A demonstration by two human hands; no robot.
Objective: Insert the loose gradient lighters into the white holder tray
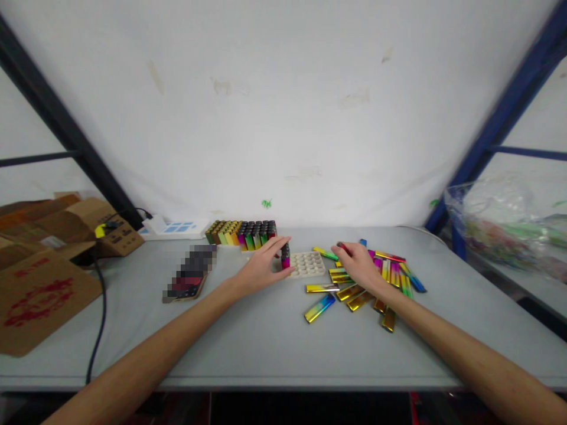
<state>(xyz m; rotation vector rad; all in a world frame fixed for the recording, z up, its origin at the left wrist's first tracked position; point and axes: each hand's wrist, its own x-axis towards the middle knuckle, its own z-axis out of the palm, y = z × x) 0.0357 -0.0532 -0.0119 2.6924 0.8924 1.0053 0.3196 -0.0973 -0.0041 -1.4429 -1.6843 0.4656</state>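
Observation:
My left hand [262, 268] curves around upright metallic lighters [286, 258] with black tops and magenta bodies, at the left end of a pale tray [309, 264] with rows of round holes. Its fingers lie along their tops and its thumb is low in front; part of the group is hidden by the hand. To the right, my right hand [361, 265] pinches a red lighter [341, 245] between thumb and fingers, mostly covered by them. Beneath and around that hand lie many loose shiny lighters [319, 308] in gold, green, blue and magenta.
Standing lighters [257, 234] form packed blocks at the back, near a white power strip [175, 227]. A phone [190, 274] lies left of my left hand. Cardboard boxes [44, 289] and a black cable [104, 295] occupy the left side. A clear plastic bag [500, 218] is at right.

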